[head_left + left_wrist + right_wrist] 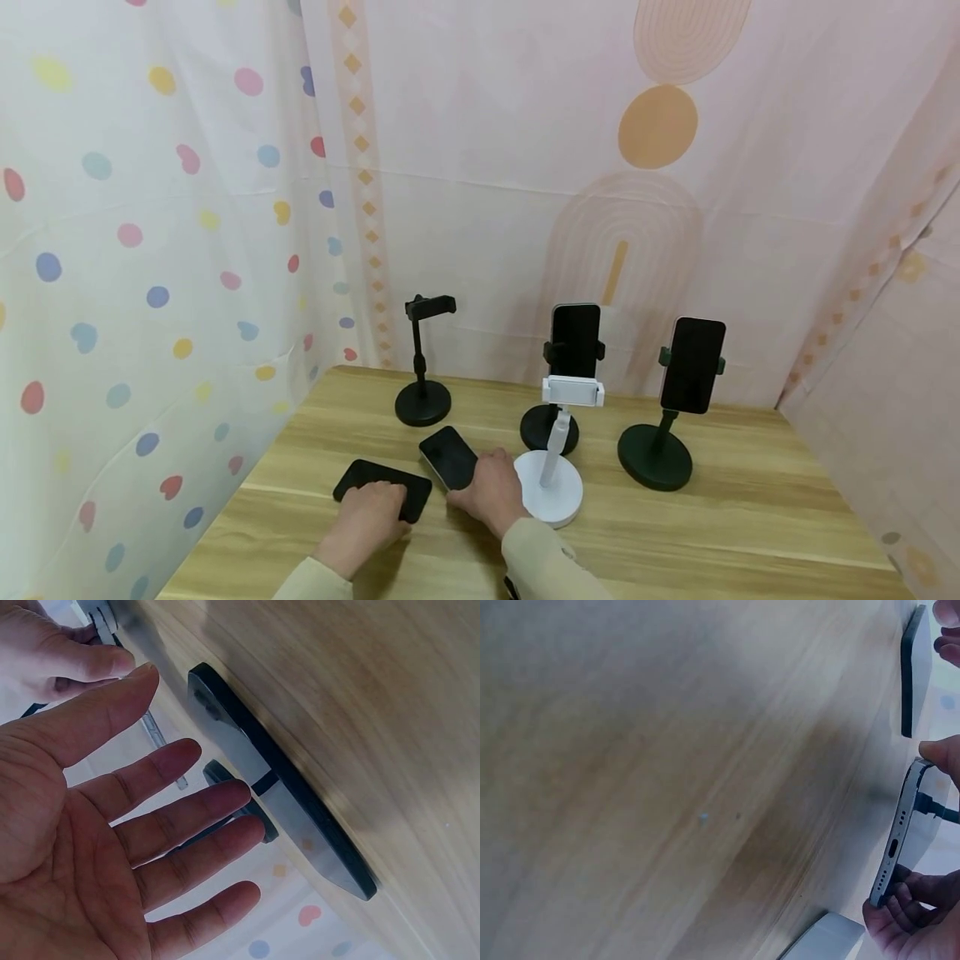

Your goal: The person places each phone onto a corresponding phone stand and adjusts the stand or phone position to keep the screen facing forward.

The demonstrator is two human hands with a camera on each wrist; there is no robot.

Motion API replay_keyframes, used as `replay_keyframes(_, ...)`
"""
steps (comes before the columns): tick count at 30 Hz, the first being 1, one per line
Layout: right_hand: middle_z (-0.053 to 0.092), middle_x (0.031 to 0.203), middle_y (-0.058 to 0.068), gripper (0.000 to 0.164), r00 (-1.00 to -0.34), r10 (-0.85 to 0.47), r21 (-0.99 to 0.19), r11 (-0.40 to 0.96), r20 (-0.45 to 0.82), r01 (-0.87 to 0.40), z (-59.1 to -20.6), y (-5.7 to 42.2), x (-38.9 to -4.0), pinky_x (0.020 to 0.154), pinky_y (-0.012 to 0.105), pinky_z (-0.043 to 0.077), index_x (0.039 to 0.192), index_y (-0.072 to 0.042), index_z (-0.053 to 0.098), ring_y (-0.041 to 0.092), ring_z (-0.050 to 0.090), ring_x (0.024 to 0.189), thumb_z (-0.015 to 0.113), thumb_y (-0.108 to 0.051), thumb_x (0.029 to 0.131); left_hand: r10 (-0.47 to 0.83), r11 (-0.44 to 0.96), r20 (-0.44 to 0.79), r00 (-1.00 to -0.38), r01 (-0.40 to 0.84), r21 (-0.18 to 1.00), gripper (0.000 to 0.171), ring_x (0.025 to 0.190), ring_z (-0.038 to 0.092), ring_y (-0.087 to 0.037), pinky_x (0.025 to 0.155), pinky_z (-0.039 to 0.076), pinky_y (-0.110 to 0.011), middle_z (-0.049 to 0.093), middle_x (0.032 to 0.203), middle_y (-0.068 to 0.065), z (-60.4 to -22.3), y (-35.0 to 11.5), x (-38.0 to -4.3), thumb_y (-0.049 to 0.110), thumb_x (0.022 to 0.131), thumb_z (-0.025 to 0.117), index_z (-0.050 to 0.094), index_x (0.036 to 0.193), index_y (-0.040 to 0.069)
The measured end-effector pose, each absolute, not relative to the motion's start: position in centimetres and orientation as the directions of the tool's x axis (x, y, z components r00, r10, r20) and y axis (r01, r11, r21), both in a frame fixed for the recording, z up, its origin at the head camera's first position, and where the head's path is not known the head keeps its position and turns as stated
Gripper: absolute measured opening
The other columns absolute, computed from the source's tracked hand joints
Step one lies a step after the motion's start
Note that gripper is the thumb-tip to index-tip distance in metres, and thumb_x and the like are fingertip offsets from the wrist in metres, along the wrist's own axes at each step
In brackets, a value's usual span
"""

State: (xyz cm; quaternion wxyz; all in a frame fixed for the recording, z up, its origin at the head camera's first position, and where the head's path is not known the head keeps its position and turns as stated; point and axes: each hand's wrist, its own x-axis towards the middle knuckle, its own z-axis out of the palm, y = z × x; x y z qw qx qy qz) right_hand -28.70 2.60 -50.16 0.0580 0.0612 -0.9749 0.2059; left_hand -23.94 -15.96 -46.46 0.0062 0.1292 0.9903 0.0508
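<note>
A phone with a dark screen [450,457] lies face up near the middle of the table, its silver bottom edge [894,847] with a charging port showing in the right wrist view. My right hand [495,492] grips it by its two long sides, thumb on one and fingers on the other. To its left, a black phone [375,479] rests flat on the wood. Over that phone hovers my left hand [367,517]; in the left wrist view its fingers [199,806] are spread and fairly straight, apart from the black phone [281,780].
Right beside my right hand stands a white phone stand [551,492] with an unfilled clamp. A black stand [422,402] at the back left holds nothing. Two further stands, one black [534,429] and one dark green [654,458], each hold an upright phone. Patterned curtains [480,208] hang behind the table.
</note>
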Motion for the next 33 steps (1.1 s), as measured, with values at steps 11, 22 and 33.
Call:
replay_keyframes(11, 0.053, 0.091, 0.012, 0.067, -0.969, -0.05, -0.452, 0.878, 0.242, -0.158, -49.6, 3.3, -28.0, 0.077, 0.04, 0.052, 0.1, 0.007, 0.065, 0.024, 0.053, 0.085, 0.087, -0.045, 0.064, 0.249, 0.963, -0.009, -0.968, 0.247, 0.109, 0.028, 0.082, 0.065, -0.034, 0.072, 0.049, -0.056, 0.067, 0.085, -0.011, -46.2, -15.5, -24.6, 0.026, 0.076, 0.085, 0.066, 0.086, 0.007)
replay_keyframes(22, 0.053, 0.096, 0.013, 0.07, -0.967, -0.018, -0.479, 0.866, 0.253, -0.142, -48.8, 4.1, -27.1, 0.08, 0.042, 0.051, 0.106, 0.007, 0.064, 0.026, 0.052, 0.088, 0.087, -0.044, 0.065, 0.249, 0.96, -0.042, -0.968, 0.241, 0.14, 0.031, 0.085, 0.065, -0.036, 0.076, 0.048, -0.059, 0.068, 0.09, -0.012, -46.5, -15.4, -25.2, 0.026, 0.077, 0.085, 0.069, 0.091, 0.005)
replay_keyframes(33, 0.056, 0.103, 0.014, 0.076, -0.954, -0.026, -0.468, 0.867, 0.298, -0.17, -48.6, 4.5, -25.7, 0.083, 0.042, 0.051, 0.113, 0.006, 0.063, 0.028, 0.055, 0.095, 0.088, -0.047, 0.065, 0.245, 0.963, -0.065, -0.967, 0.235, 0.131, 0.028, 0.083, 0.064, -0.036, 0.076, 0.049, -0.058, 0.066, 0.087, -0.014, -46.7, -14.8, -25.2, 0.026, 0.081, 0.081, 0.067, 0.09, 0.004)
